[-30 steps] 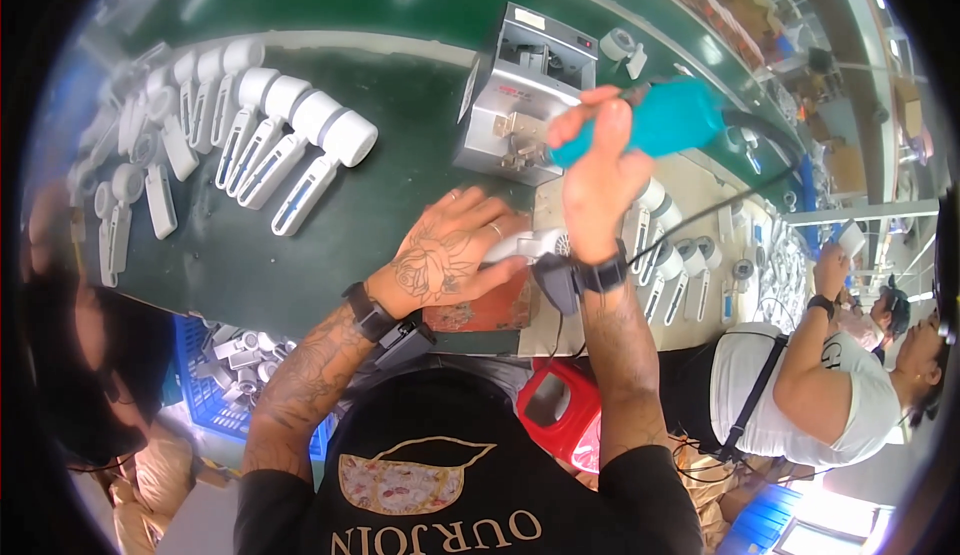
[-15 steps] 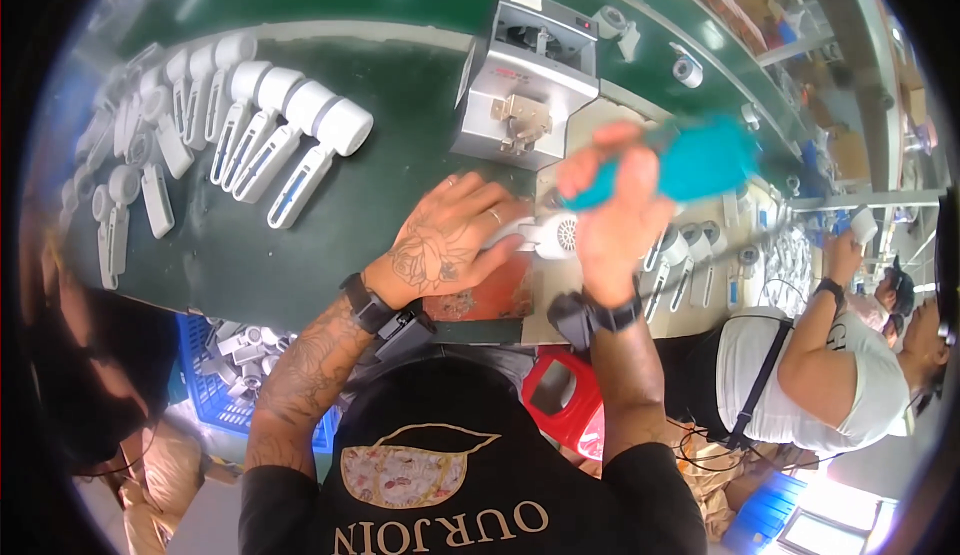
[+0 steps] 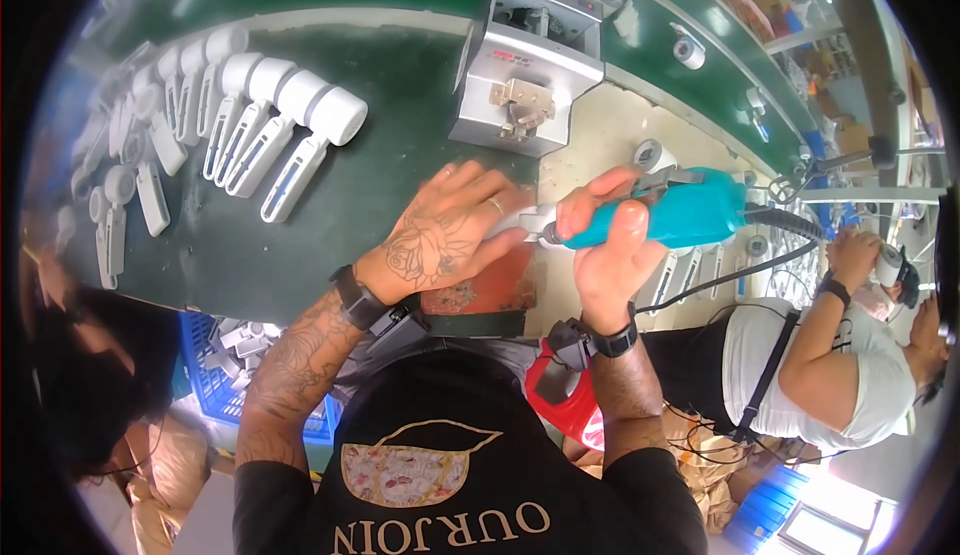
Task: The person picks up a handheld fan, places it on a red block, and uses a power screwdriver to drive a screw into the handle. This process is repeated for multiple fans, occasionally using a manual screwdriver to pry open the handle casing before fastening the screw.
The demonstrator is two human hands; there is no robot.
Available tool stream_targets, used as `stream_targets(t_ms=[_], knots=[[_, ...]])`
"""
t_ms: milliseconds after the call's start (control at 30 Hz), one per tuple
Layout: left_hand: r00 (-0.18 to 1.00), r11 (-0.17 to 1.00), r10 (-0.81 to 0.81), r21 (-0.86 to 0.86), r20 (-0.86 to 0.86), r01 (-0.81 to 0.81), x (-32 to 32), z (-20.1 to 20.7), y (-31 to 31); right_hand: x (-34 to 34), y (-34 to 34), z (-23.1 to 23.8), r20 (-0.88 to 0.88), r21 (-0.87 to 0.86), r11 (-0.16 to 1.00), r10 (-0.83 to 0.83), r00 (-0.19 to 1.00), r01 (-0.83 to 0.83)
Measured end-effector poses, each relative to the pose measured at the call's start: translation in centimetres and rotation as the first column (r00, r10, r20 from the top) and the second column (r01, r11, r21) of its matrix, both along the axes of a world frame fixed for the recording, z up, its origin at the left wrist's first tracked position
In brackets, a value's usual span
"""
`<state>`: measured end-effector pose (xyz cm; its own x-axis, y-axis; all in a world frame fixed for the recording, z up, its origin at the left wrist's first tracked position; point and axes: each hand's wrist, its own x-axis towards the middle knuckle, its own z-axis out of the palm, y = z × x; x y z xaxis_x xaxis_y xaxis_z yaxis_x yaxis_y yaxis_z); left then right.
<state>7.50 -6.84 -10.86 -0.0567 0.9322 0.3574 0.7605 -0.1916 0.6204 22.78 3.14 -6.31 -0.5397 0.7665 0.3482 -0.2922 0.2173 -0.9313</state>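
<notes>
Fan (image 3: 529, 222) is seen btwn hands, near red pad (image 3: 480, 291) on counter (image 3: 370, 205). L hand (image 3: 450, 217) is closed round one end, prob. to steady it; driver (image 3: 695, 211) is gripped firmly by R hand (image 3: 612, 250), fingers wrapped, prob. for aiming its tip; contact can't be told. Fan looks white, smooth, partly hidden. Fan row (image 3: 285, 130) is set left, prob. for reach.

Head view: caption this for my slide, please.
Left hand holds a small white plastic part; right hand holds a teal, cylindrical corded tool beside it.
</notes>
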Motion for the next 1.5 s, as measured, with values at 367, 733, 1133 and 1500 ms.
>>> stream_targets(t_ms=[367, 733, 1133, 1500], knots=[[0.999, 0.999, -0.011, 0.036, -0.047, 0.013, -0.1, -0.1, 0.9, -0.1, 0.1, -1.0, -0.059, -0.011, 0.997, 0.078, 0.995, -0.078], [0.991, 0.954, -0.049, 0.290, -0.121, 0.082, 1.1, 0.0, -0.5, 3.7, -1.3, 0.6, -0.334, -0.242, 0.968, -0.143, 0.932, 0.062], [0.621, 0.649, 0.729, -0.002, 0.288, -0.760, -11.6, 3.7, -14.9, 6.9, -2.3, -0.2, -0.184, -0.128, 0.972, -0.220, 0.958, 0.198], [0.217, 0.245, 0.969, 0.312, -0.120, -0.918, -37.6, -1.6, -34.6, 6.0, -4.3, -0.6, -0.112, -0.125, 0.992, -0.050, 0.992, 0.035]])
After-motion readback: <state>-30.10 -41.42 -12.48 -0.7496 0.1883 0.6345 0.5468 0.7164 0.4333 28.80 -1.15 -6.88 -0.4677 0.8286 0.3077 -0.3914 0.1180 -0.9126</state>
